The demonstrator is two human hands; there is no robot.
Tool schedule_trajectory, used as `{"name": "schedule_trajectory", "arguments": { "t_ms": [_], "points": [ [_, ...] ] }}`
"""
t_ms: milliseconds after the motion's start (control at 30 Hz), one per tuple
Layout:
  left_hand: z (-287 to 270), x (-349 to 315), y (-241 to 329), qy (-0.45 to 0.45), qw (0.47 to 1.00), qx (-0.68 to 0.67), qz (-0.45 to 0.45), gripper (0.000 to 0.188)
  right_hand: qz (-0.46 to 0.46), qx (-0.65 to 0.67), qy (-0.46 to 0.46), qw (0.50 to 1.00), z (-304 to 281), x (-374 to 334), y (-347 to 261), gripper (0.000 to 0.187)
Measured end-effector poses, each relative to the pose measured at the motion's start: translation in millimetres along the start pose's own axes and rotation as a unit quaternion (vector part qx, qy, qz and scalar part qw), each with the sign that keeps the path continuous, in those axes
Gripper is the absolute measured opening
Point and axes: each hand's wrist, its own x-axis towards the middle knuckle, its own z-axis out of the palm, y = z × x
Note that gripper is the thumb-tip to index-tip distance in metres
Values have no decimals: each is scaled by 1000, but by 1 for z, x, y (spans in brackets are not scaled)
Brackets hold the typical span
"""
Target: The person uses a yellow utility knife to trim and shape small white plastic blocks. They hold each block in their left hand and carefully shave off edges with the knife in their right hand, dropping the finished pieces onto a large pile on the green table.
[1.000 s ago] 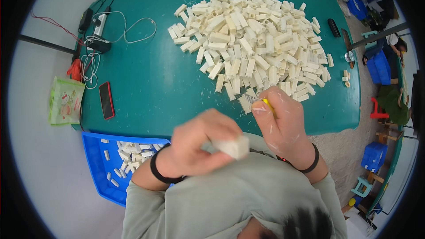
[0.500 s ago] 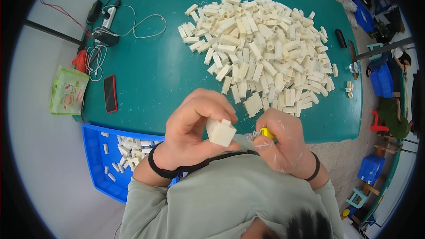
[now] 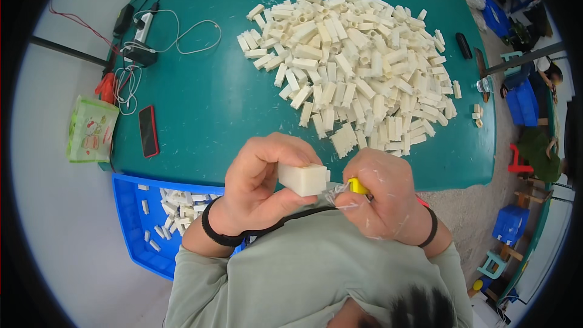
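Note:
Between the thumb and fingers of my left hand (image 3: 258, 185) is a white, box-shaped plastic block (image 3: 302, 179) with a small tab on its right end. My right hand (image 3: 382, 194) is closed around a small yellow-handled tool (image 3: 358, 186). Pale shavings cling around its working end, which hides the tip, so its exact kind is unclear. That end is close by the block's tabbed end; whether they touch I cannot tell. White flecks stick to the right hand's skin. Beyond both hands lies a big pile of similar white plastic pieces (image 3: 352, 67).
The green table (image 3: 200, 97) carries a red-edged phone (image 3: 148, 131), a power strip (image 3: 143, 29) with cables and a black case (image 3: 463, 45). A blue bin (image 3: 136, 231) with several white pieces stands at the lower left, near a green-and-white bag (image 3: 92, 129). Far right, another person sits.
The block in my left hand has turned, its tabbed end now pointing right toward the tool. My right hand and the yellow-handled tool have shifted slightly left, nearer the block.

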Motion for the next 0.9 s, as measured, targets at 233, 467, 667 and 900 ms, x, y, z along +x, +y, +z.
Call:
{"name": "schedule_trajectory", "arguments": {
  "t_ms": [233, 467, 667, 900],
  "points": [
    [-3, -4, 3, -26, 999, 0, -24, 35, -17, -68, 19, 997, -2, 1, 4, 29],
    [1, -8, 7, -46, 996, -35, -70, 36, 58, -50, 38, 996, -5, 2, 4, 26],
    [-5, -5, 10, 7, 995, 79, -59, 33, 99, 42, 0, 994, -2, -2, -7, 24],
    [-1, -8, 5, 45, 965, 252, 49, 34, 108, 25, 6, 994, 5, -1, -10, 27]
  ]
}}
